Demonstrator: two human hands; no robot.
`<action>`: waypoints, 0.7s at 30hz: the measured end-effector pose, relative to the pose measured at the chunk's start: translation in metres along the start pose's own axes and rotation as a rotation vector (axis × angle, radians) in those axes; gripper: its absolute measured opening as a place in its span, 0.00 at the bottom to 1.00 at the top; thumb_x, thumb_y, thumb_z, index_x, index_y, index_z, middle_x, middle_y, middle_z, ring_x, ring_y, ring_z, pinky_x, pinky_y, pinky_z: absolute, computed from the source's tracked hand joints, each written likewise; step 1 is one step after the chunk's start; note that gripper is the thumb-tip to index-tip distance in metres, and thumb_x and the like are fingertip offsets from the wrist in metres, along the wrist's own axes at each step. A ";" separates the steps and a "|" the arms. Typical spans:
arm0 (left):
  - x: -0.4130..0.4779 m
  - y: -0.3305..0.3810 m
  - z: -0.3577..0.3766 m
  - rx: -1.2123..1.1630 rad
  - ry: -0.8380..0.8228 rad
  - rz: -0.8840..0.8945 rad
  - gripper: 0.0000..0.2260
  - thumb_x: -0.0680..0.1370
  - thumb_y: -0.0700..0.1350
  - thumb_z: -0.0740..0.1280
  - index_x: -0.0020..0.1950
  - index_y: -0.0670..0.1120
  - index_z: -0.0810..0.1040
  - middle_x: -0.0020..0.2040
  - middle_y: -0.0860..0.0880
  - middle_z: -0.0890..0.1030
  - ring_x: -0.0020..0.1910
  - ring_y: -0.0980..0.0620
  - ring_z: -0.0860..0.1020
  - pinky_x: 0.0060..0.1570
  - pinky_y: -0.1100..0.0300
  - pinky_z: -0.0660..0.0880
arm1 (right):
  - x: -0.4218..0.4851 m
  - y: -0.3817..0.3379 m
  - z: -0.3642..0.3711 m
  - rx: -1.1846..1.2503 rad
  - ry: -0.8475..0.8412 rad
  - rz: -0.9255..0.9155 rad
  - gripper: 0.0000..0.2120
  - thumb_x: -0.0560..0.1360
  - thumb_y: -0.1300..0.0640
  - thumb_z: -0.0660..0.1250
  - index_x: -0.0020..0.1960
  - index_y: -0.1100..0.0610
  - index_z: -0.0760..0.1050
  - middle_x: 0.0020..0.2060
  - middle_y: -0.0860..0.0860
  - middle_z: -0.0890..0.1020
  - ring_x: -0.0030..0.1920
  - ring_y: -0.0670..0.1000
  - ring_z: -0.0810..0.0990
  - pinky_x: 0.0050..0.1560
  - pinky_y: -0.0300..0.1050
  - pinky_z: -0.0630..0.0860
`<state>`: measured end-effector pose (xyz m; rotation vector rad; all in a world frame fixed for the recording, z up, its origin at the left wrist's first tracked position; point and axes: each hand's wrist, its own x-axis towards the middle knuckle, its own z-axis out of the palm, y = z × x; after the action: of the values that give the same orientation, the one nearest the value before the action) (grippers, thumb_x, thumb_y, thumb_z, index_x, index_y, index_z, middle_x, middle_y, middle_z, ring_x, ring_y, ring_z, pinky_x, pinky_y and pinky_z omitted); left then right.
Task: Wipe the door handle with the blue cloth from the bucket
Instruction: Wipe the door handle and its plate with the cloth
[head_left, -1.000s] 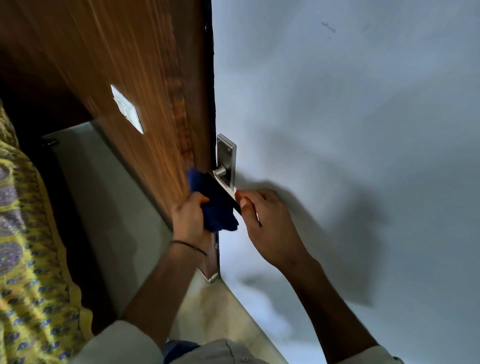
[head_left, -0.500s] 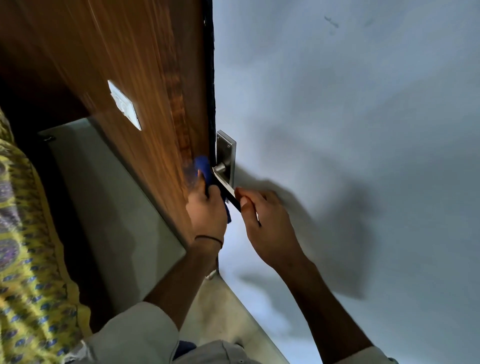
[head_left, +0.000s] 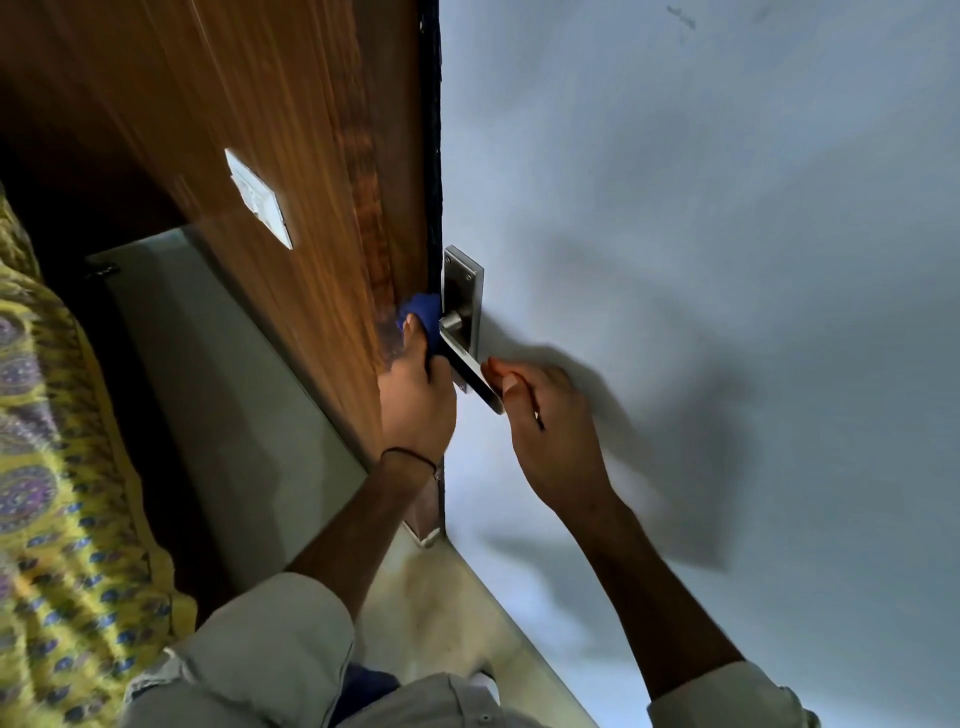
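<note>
A steel lever door handle (head_left: 470, 371) on its backplate (head_left: 462, 291) sits on the grey-white door face at the door's edge. My left hand (head_left: 415, 405) is shut on the blue cloth (head_left: 418, 312) and presses it behind the handle's neck, against the door edge. Most of the cloth is hidden by my fingers. My right hand (head_left: 540, 421) pinches the free end of the lever with thumb and fingers. The bucket is not in view.
A brown wooden panel (head_left: 260, 104) with a white switch plate (head_left: 260, 200) stands left of the door edge. Pale floor tiles (head_left: 218, 389) run below it. Yellow patterned fabric (head_left: 57, 493) fills the left side. The door face (head_left: 701, 260) spreads to the right.
My left hand has carried the cloth up from below the lever to its neck near the backplate, covering more of the cloth. My right hand has stayed on the lever's end.
</note>
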<state>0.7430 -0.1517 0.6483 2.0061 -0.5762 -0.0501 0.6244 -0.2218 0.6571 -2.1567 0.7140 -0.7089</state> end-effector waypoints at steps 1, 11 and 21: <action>-0.002 -0.001 -0.001 0.034 -0.012 0.025 0.28 0.75 0.44 0.52 0.75 0.42 0.63 0.57 0.33 0.80 0.51 0.33 0.79 0.54 0.45 0.78 | 0.000 0.000 0.001 0.005 0.002 0.000 0.20 0.79 0.53 0.54 0.63 0.54 0.80 0.54 0.52 0.83 0.55 0.43 0.76 0.55 0.22 0.65; -0.036 0.002 0.007 0.450 -0.086 0.287 0.32 0.75 0.30 0.61 0.78 0.39 0.55 0.79 0.37 0.56 0.72 0.36 0.68 0.55 0.47 0.77 | -0.003 0.000 0.002 0.045 0.034 0.033 0.20 0.79 0.53 0.54 0.62 0.56 0.80 0.53 0.54 0.83 0.53 0.51 0.79 0.58 0.43 0.75; 0.036 -0.003 -0.014 -0.274 -0.134 -0.344 0.09 0.77 0.34 0.58 0.40 0.43 0.73 0.36 0.43 0.74 0.38 0.45 0.74 0.39 0.57 0.70 | -0.004 0.000 0.001 0.084 0.036 0.023 0.16 0.82 0.59 0.57 0.62 0.56 0.80 0.53 0.49 0.83 0.57 0.46 0.77 0.56 0.24 0.67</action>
<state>0.7802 -0.1540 0.6602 1.8205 -0.2827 -0.4517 0.6220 -0.2188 0.6556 -2.0612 0.7144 -0.7536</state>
